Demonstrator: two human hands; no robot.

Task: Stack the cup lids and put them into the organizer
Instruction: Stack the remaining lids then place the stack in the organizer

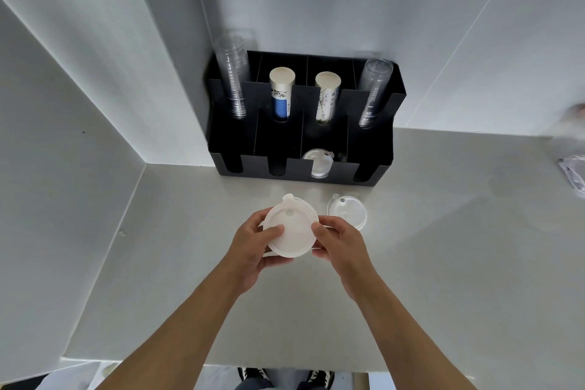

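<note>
I hold a stack of white cup lids (292, 225) above the counter, in front of the black organizer (373, 149). My left hand (253, 247) grips the stack's left edge, thumb on top. My right hand (338, 242) grips its right edge. Another translucent lid (347, 210) lies flat on the counter just right of the stack. Some lids (317, 161) sit in the organizer's third front slot from the left.
The organizer's back row holds two stacks of clear cups (232, 76) (375, 92) and two stacks of paper cups (281, 90) (326, 95). A white wall stands at the left. At the right edge lie blurred clear plastic items (574, 172).
</note>
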